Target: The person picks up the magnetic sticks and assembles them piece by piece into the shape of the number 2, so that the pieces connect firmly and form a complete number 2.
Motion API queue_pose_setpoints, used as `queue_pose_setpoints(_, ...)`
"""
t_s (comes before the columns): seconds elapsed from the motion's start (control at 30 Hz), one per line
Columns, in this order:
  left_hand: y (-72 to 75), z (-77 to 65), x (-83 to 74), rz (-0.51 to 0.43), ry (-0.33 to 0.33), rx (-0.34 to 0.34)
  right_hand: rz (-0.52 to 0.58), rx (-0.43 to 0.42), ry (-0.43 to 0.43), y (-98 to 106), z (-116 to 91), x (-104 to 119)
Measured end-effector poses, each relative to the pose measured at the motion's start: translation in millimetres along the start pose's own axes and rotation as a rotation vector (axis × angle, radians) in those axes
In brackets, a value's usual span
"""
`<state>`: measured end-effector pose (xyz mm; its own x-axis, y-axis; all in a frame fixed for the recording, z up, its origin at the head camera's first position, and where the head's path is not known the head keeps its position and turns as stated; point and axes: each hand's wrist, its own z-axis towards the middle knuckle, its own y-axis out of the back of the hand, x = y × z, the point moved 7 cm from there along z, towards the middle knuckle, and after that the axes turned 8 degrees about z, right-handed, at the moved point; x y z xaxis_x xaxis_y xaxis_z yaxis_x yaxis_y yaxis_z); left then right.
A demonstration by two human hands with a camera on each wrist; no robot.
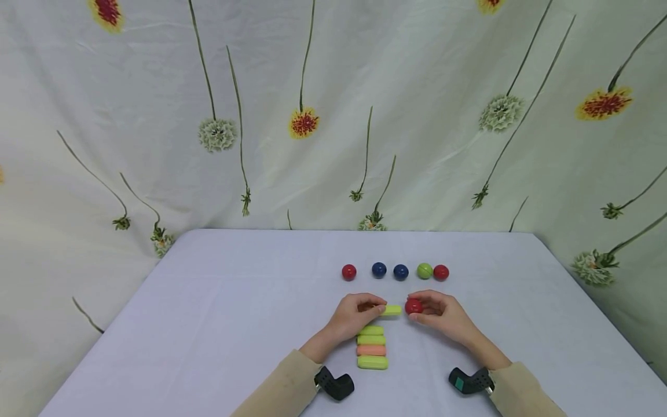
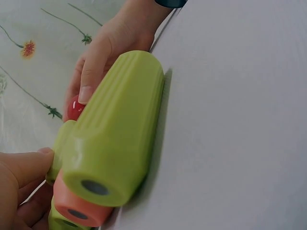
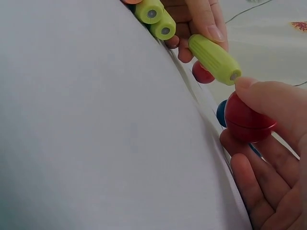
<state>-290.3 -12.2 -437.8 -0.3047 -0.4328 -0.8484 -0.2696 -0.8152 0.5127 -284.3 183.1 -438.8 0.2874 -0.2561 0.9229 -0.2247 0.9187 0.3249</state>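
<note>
Fingers of the left hand point(image 1: 352, 317) pinch, with the thumb, the left end of a ribbed yellow-green rod point(image 1: 393, 310). Beyond these fingers, toward the backdrop, lies a glossy red ball point(image 1: 349, 273). On their near side, toward the wearer, four short rods lie side by side in a column: two yellow-green rods point(image 1: 372, 340) closest to the hand, then a salmon-pink rod point(image 1: 372, 350), then another yellow-green rod point(image 1: 372, 363). Past the left fingertips, farther out, sit a dark blue ball point(image 1: 379, 270) and, right of it, a second dark blue ball point(image 1: 400, 272). The pinched rod points right, its grey-disc end just beside the other hand's fingers. There the right hand point(image 1: 445, 317) clasps a seamed red ball point(image 1: 413, 306) between thumb and fingertips. Beyond those fingers lie a lime-green ball point(image 1: 424, 270) and, just beside it on the right, another red ball point(image 1: 441, 273).
</note>
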Motion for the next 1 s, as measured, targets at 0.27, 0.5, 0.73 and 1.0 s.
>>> queue_pose_setpoints(0.27,-0.4,-0.4,-0.2,0.004,-0.004,0.005,0.0,0.011,-0.004,-1.3,-0.2,0.1)
queue_pose_setpoints(0.5,-0.8,-0.4,-1.2,-0.007,-0.011,0.009,0.01,0.031,0.01,-3.0,-0.7,3.6)
queue_pose_setpoints(0.73,-2.2,0.2,0.1,0.005,-0.017,0.011,-0.042,0.037,0.02,-3.6,0.0,1.8)
queue_pose_setpoints(1.0,-0.7,-0.3,-0.2,-0.003,-0.015,0.001,-0.072,0.01,0.029,-1.7,0.2,1.1)
